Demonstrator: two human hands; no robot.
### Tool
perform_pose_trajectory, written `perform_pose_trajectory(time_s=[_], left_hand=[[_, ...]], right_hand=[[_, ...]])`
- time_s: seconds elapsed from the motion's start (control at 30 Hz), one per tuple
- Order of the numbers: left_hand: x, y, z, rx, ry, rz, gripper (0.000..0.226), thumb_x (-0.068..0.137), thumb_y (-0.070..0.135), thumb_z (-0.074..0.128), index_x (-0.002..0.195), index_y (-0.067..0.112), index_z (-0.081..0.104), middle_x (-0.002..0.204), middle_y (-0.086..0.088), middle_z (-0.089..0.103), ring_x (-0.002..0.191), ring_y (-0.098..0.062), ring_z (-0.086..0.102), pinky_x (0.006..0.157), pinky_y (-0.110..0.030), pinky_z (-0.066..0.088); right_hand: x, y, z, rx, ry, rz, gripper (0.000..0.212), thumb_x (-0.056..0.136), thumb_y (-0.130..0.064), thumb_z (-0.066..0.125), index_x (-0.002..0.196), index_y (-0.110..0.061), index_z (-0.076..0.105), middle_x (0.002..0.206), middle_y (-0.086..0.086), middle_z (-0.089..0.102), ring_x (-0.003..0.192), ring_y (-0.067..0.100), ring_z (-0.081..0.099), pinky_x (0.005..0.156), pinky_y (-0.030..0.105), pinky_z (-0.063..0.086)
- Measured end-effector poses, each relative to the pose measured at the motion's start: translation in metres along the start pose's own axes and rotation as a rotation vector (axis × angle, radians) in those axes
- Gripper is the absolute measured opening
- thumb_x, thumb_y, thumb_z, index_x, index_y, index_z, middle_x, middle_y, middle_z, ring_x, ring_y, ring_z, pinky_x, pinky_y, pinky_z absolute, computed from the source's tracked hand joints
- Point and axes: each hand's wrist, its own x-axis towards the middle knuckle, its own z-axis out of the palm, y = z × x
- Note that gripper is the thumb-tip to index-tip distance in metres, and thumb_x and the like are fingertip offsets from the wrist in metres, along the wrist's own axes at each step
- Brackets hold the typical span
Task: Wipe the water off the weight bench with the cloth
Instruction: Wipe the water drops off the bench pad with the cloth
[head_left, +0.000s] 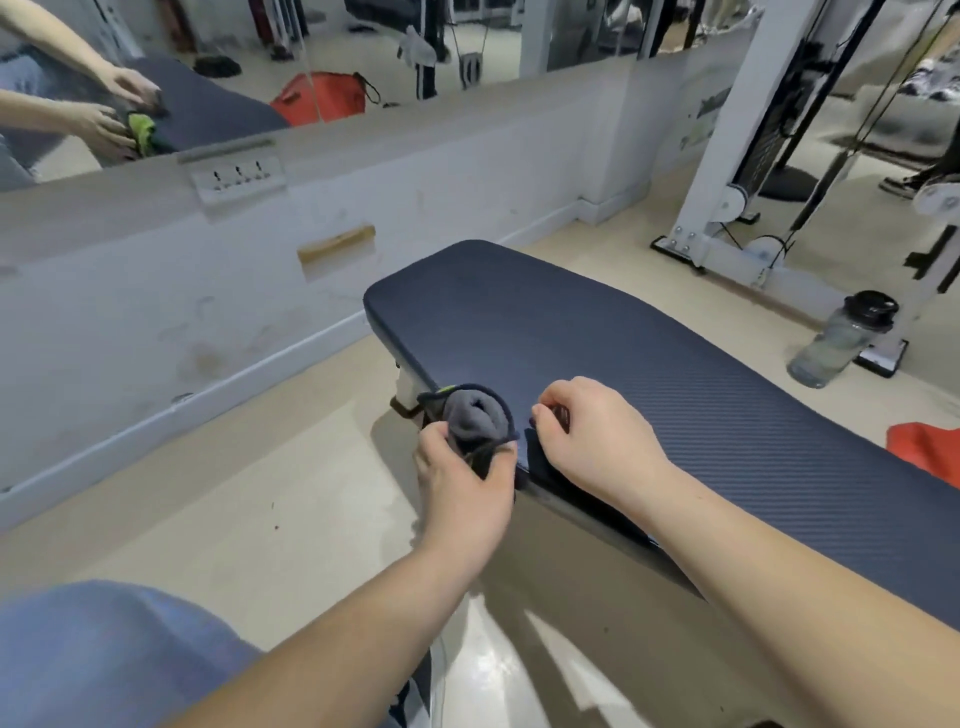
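The weight bench (649, 364) has a dark blue textured pad that runs from the centre to the right edge. A grey cloth (475, 418) with dark trim and a green tag is bunched at the pad's near left edge. My left hand (462, 483) grips the cloth from below. My right hand (587, 441) rests on the pad just right of the cloth, fingers curled; whether it pinches a corner of the cloth is unclear. I cannot make out water on the pad.
A low white wall (208, 291) with a mirror above it stands to the left. A clear water bottle (844, 338) sits on the floor right of the bench, near a white cable machine (727, 182). Something red (924, 452) lies beyond the bench at right.
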Motion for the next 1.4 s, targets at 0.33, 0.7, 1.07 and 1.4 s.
perform_pose_trajectory(time_s=[0.33, 0.7, 1.07, 1.4], left_hand=[[0.121, 0.031, -0.038, -0.051, 0.118, -0.079, 0.038, 0.095, 0.031, 0.064, 0.122, 0.018, 0.041, 0.127, -0.01, 0.058, 0.114, -0.032, 0.062, 0.09, -0.036, 0.051], [0.149, 0.044, -0.053, 0.471, -0.083, 0.035, 0.033, 0.094, 0.026, 0.054, 0.122, 0.019, 0.038, 0.129, -0.016, 0.039, 0.116, -0.043, 0.054, 0.104, -0.05, 0.045], [0.303, 0.075, -0.094, 0.6, -0.168, 0.132, 0.02, 0.097, 0.026, 0.059, 0.117, 0.022, 0.057, 0.111, -0.008, 0.066, 0.102, -0.033, 0.062, 0.078, -0.032, 0.05], [0.373, 0.13, 0.007, 0.58, -0.401, 0.268, 0.038, 0.103, 0.023, 0.055, 0.141, 0.017, 0.054, 0.14, -0.007, 0.061, 0.13, -0.026, 0.054, 0.081, -0.01, 0.028]], right_hand=[[0.034, -0.021, 0.007, 0.013, -0.006, 0.013, 0.02, 0.1, -0.037, 0.05, 0.103, -0.029, 0.068, 0.092, -0.013, 0.056, 0.095, 0.014, 0.057, 0.083, 0.037, 0.052], [0.15, -0.07, 0.007, -0.159, -0.203, -0.036, 0.04, 0.094, -0.047, 0.062, 0.128, -0.027, 0.063, 0.132, 0.0, 0.056, 0.119, 0.027, 0.059, 0.096, 0.044, 0.054], [0.238, -0.085, 0.014, -0.382, -0.46, 0.11, 0.1, 0.056, -0.055, 0.096, 0.144, -0.039, 0.051, 0.146, -0.001, 0.048, 0.135, 0.031, 0.048, 0.1, 0.046, 0.051], [0.251, -0.071, 0.019, -0.359, -0.456, 0.084, 0.099, 0.05, -0.062, 0.095, 0.139, -0.05, 0.054, 0.129, -0.006, 0.048, 0.131, 0.025, 0.043, 0.086, 0.039, 0.046]])
